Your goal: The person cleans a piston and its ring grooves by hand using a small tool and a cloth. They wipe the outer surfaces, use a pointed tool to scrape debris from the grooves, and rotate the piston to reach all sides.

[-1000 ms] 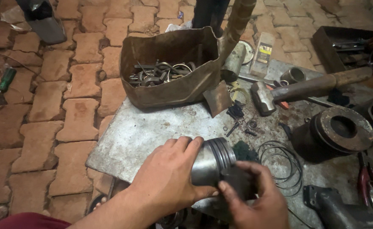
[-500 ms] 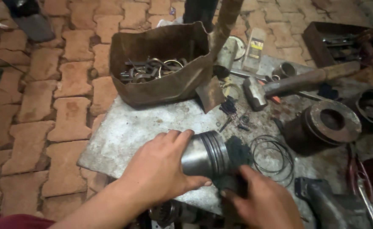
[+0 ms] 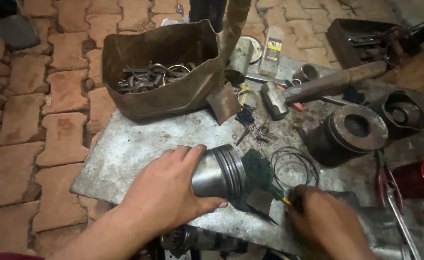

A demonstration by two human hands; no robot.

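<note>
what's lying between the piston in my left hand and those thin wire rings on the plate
In the head view, a dark green cloth lies between the piston and the rings.

Surface: my grey metal sheet (image 3: 130, 144) on brick paving (image 3: 38, 144).
On it: hammer (image 3: 313, 91), worn bag (image 3: 168, 96), wire rings (image 3: 293, 168), flanged cylinder (image 3: 346, 135).

A single head-worn camera looks steeply down and forward, close over a grey metal slab (image 3: 135, 149) lying on a brick floor (image 3: 33, 139). The hands enter from the bottom edge, near the lens. The upper right of the frame falls into shadow, so that far corner is probably only partly readable
</note>
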